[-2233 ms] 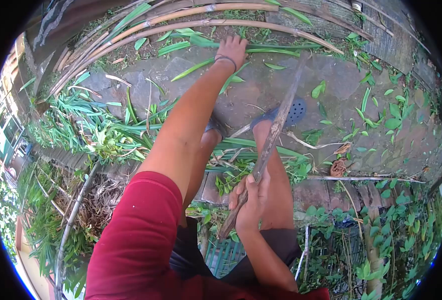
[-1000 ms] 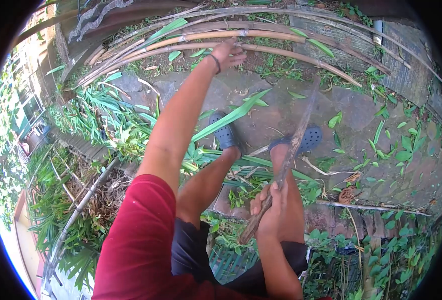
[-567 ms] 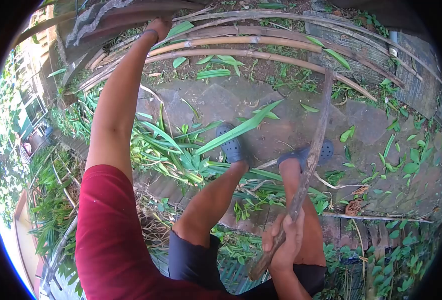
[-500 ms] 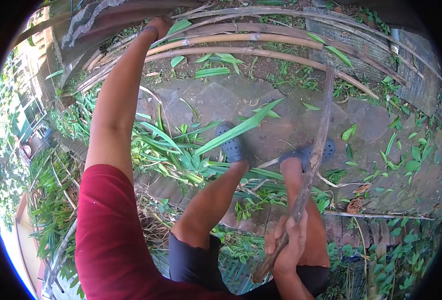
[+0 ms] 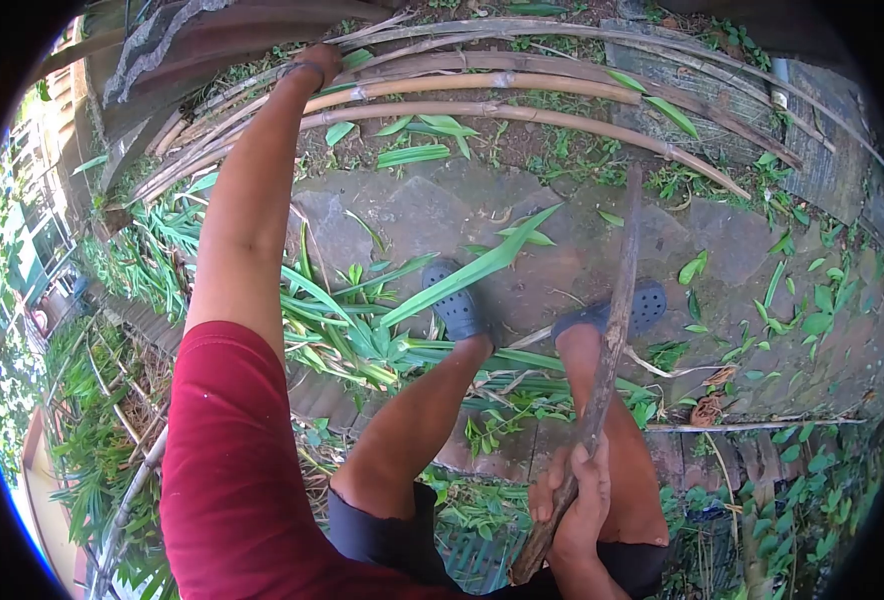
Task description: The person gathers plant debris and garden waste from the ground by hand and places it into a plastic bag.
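My left hand (image 5: 320, 66) reaches far out to the upper left, at the bamboo poles (image 5: 482, 82) that lie along the ground; its fingers are too small and hidden to make out. My right hand (image 5: 574, 492), low and right of the middle, is wrapped round the lower part of a rough brown stick (image 5: 619, 310). The stick points up and away over the paving, past my right shoe (image 5: 634, 306). Long cut green leaves (image 5: 482, 265) lie by my left shoe (image 5: 452, 298).
Stone paving (image 5: 732, 240) runs across the middle with scattered leaves. Corrugated metal sheets (image 5: 167, 60) stand at the upper left, and a grey board (image 5: 652, 80) lies at the upper right. Green plants (image 5: 802, 510) grow at the lower right.
My left hand has shifted slightly right and down. The far end of the stick has moved a little left and down, with my right hand still round it.
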The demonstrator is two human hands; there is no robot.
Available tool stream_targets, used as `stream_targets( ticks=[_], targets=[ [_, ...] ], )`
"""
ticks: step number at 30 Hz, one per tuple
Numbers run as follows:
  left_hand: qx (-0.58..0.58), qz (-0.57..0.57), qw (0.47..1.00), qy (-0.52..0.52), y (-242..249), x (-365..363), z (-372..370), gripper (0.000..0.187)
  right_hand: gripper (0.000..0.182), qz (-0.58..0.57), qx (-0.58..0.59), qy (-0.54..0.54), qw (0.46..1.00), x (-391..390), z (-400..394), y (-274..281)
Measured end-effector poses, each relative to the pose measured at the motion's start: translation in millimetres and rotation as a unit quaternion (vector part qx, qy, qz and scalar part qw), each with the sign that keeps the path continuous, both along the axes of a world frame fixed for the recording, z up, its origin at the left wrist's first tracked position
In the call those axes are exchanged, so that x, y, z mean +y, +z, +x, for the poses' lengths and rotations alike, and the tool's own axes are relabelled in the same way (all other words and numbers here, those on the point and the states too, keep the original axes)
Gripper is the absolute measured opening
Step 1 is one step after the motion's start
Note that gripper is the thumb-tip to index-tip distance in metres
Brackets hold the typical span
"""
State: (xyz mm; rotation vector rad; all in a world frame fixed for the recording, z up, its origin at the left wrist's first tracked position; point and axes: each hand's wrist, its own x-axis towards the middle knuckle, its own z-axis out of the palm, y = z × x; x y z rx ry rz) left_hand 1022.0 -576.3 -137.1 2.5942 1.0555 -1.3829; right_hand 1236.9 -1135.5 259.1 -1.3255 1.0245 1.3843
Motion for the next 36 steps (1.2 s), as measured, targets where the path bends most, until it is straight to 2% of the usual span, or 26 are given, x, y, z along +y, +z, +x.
stream_targets(
  ticks=[3,4,5,6,7,8,10,12,13,14,15,16,17,18,19,20,22,23,27,29,33,35,36],
  targets=[
    [-0.103,0.008,0.993,0.062,39.1,-18.4,12.7,0.042,0.044,0.003,-0.006,0.003,1.000,7.5,-4.0,2.1],
    [-0.103,0.007,0.993,0.063,55.6,-23.8,19.7,0.042,0.042,0.009,-0.006,0.001,1.000,11.3,-5.6,3.1],
    [-0.243,0.027,0.959,0.143,68.7,-26.4,21.3,0.041,0.042,0.008,-0.003,0.002,1.000,14.3,-7.9,4.4],
    [-0.376,0.047,0.899,0.218,84.2,-28.9,21.9,0.041,0.040,0.013,-0.005,0.003,1.000,17.8,-10.9,5.1],
    [-0.445,0.053,0.866,0.222,97.2,-32.6,18.6,0.038,0.038,0.016,-0.006,0.006,1.000,20.2,-13.4,7.1],
    [-0.443,0.055,0.866,0.225,112.1,-44.0,10.8,0.038,0.038,0.016,-0.004,0.010,1.000,21.6,-15.9,8.8],
    [-0.462,-0.152,0.817,0.310,147.0,-77.3,-5.7,0.032,0.034,0.024,0.012,0.030,0.999,24.0,-21.2,7.2],
    [-0.349,-0.246,0.837,0.342,189.5,-132.8,-27.5,0.022,0.032,0.033,0.026,0.030,0.999,24.0,-27.2,5.0],
    [-0.212,-0.283,0.871,0.342,204.3,-154.3,-42.2,0.024,0.030,0.037,0.036,0.027,0.998,24.9,-29.3,5.7],
    [-0.067,-0.280,0.923,0.256,199.9,-171.5,-72.3,0.032,0.030,0.037,0.034,0.031,0.998,27.4,-29.2,7.2],
    [-0.045,-0.366,0.908,0.198,186.1,-182.6,-123.3,0.042,0.029,0.031,0.050,0.020,0.998,31.4,-29.6,8.0],
    [0.130,-0.441,0.881,0.111,192.8,-185.3,-126.8,0.045,0.028,0.025,0.066,0.006,0.998,34.7,-30.3,8.4],
    [0.244,-0.374,0.894,0.042,195.3,-195.0,-128.5,0.046,0.043,0.025,0.058,0.044,0.997,36.1,-30.4,8.8],
    [0.245,-0.374,0.893,0.044,190.2,-200.2,-126.8,0.046,0.043,0.025,0.060,0.045,0.997,36.2,-30.9,9.3],
    [0.113,-0.292,0.944,0.104,179.3,-206.6,-130.0,0.048,0.045,0.035,0.049,0.042,0.997,35.4,-30.7,8.9],
    [-0.024,-0.201,0.966,0.163,167.8,-212.7,-125.5,0.051,0.046,0.044,0.036,0.041,0.998,34.4,-28.5,6.9],
    [-0.168,-0.263,0.897,0.313,127.7,-210.4,-101.5,0.055,0.047,0.047,0.021,0.052,0.997,35.9,-24.2,6.9],
    [-0.192,-0.237,0.905,0.298,111.1,-208.6,-82.8,0.053,0.048,0.051,0.010,0.059,0.997,36.2,-22.6,7.2],
    [-0.230,-0.169,0.922,0.262,44.1,-217.2,-42.7,0.048,0.049,0.045,0.012,0.074,0.996,33.4,-17.1,2.8],
    [-0.225,-0.171,0.917,0.281,27.2,-229.3,-32.4,0.046,0.049,0.031,0.033,0.051,0.998,32.6,-15.2,0.9],
    [-0.241,-0.126,0.920,0.284,24.8,-247.0,-29.6,0.037,0.048,0.017,0.055,0.035,0.998,27.8,-11.8,0.8],
    [-0.175,-0.119,0.937,0.278,30.4,-247.9,-23.8,0.035,0.048,0.031,0.071,0.023,0.997,27.4,-10.2,2.0],
    [-0.177,-0.129,0.938,0.269,38.0,-245.2,-22.4,0.032,0.048,0.026,0.061,0.012,0.998,28.0,-11.4,2.0]
  ],
)
